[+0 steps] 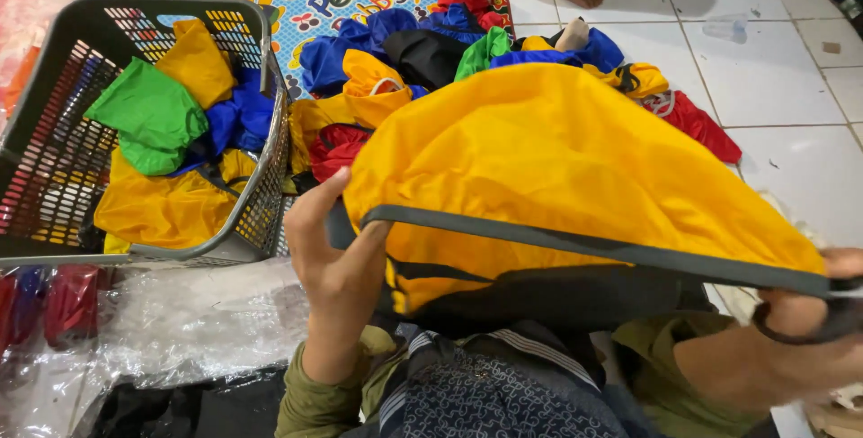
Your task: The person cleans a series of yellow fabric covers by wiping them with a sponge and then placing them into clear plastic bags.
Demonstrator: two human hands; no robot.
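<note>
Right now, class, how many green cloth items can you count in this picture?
2. One green cloth lies on top in the grey basket. Another green piece sits in the pile on the floor, behind the yellow bag. More may be hidden underneath.

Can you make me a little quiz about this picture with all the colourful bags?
1. What colour is the bag that the left hand and right hand stretch out?
2. True or false: the basket holds a green bag.
3. Where is the pile of bags: A on the floor behind the held bag, B inside the basket?

Key: 1 yellow with a dark edge; 2 true; 3 A.
</note>
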